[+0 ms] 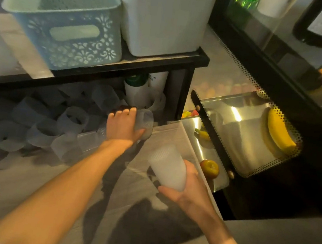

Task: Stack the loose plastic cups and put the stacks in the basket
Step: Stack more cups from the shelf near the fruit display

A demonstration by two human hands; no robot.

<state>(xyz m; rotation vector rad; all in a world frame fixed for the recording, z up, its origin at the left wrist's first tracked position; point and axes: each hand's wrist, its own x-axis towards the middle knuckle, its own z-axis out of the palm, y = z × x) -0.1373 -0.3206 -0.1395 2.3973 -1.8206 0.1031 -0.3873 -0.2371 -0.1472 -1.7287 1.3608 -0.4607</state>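
Note:
My right hand (183, 188) grips a frosted plastic cup stack (167, 167) from below, its closed base pointing up and away. My left hand (122, 126) reaches forward and curls over a single translucent cup (145, 123) lying on its side at the counter's back right. Several loose translucent cups (60, 121) lie scattered under a black shelf on the left. The pale blue perforated basket (66, 27) stands on top of that shelf, upper left.
A white bin (166, 16) sits beside the basket on the black shelf (160, 60). White bottles (139, 92) stand under the shelf. To the right is a glass display case (246, 133) holding a banana (279, 133) and an apple (209, 168).

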